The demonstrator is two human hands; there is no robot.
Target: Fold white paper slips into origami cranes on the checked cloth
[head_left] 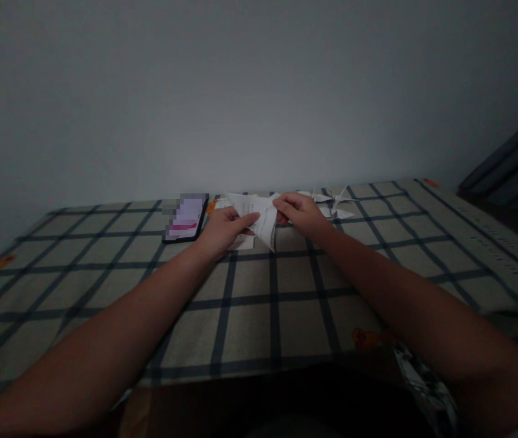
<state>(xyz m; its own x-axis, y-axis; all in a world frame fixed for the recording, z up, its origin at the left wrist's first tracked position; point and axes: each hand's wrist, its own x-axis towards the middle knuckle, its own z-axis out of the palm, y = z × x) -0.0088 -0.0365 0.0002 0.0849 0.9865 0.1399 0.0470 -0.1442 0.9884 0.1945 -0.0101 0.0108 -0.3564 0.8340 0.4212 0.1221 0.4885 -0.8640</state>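
Dark clothing point(314, 395): nearest the camera, bottom middle, too dim to make out; bare forearms run in from both lower corners.
Printed paper point(264, 220): white, faint print, bent and creased, pointed corners; between the two hands, over the far middle of the checked cloth point(277, 316); cannot tell if its lower tip touches the cloth.
Left hand point(222, 231): pinching the paper's left part, thumb flat on top, fingers mostly hidden beneath.
Right hand point(302, 213): thumb and curled fingers pinching the paper's upper right edge.
Paper handling: probably very light, thin, limp across the flat, a bit stiffer along creases; likely tears or crumples if pulled; not likely slippery.
Where to grip: judged best at edges or along a fold, fingertip pinch, one hand per side, light pressure.
Loose paper point(242, 243): white, flat, partly under the left hand; count unclear.
Folded paper pieces point(341, 213): white, pointed, just beyond and right of the right hand, on the cloth near the wall point(259, 97); likely crush easily.
Phone point(186, 220): left of the left hand, screen lit, part pixelated.
Containers: none that can be made out, so no contents to list.
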